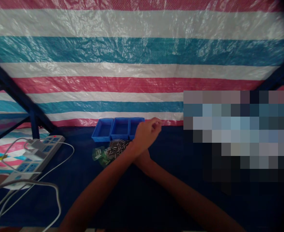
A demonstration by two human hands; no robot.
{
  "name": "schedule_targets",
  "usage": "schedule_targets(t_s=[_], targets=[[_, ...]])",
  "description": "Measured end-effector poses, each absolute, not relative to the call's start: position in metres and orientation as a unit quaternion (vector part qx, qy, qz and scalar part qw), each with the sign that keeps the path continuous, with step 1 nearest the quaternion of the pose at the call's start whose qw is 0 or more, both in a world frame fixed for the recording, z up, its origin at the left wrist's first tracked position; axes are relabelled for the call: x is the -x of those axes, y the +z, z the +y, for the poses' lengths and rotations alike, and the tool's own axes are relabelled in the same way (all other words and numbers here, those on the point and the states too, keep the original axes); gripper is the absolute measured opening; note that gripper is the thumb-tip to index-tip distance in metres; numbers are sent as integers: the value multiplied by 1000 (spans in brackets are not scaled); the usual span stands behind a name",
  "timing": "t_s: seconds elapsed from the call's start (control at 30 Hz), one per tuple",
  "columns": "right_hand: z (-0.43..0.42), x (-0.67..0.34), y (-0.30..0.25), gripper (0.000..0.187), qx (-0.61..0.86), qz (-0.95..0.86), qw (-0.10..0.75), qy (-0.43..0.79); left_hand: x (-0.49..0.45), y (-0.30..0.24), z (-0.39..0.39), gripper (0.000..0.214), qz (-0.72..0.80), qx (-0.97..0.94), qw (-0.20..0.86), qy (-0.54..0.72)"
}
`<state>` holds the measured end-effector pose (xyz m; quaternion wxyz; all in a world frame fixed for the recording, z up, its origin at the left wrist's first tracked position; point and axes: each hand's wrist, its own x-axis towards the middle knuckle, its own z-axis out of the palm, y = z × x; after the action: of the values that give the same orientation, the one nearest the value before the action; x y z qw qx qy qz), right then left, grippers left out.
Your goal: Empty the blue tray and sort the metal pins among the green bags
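My left hand (147,132) reaches across from the lower left, over the right end of a row of three blue trays (119,128). Its fingers are curled together in a pinch; what they hold, if anything, is too small to name. My right forearm (171,187) comes in from the lower right and passes under the left wrist. Only a bit of my right hand (142,158) shows and its fingers are hidden. A pile of small metal pins (116,146) lies on the dark blue table just in front of the trays, with clear plastic bags (99,154) beside it.
A grey power strip (36,154) with plugs and white cables lies at the left. Blue metal frame bars (16,93) rise at the left. A striped plastic tarp (132,64) hangs behind the table. A blurred-out area fills the right.
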<state>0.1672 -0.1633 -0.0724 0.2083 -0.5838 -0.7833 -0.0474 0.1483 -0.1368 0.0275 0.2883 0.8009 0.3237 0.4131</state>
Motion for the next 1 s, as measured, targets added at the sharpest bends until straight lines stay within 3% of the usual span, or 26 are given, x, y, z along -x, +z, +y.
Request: schedule_targets(t_s=[0.07, 0.2, 0.4, 0.57, 0.83, 1.0], targets=[[-165, -171, -68, 23, 604, -764, 227, -24, -121, 27, -125, 17, 324, -757, 322, 467], [-168, -179, -54, 23, 640, -715, 274, 62, -75, 8, -115, 16, 356, -729, 252, 529], [-166, -187, -54, 21, 641, -642, 390, 158, -28, -39, -124, 20, 407, -763, 119, 489], [-160, -189, -54, 19, 610, -578, 480, 252, -12, -48, -125, 20, 403, -794, 49, 453], [-155, -197, -46, 23, 556, -571, 557, 233, -2, -49, -132, 23, 423, -802, 71, 415], [-166, -198, -59, 19, 525, -612, 560, 192, -1, -50, -135, 24, 395, -818, 102, 404]])
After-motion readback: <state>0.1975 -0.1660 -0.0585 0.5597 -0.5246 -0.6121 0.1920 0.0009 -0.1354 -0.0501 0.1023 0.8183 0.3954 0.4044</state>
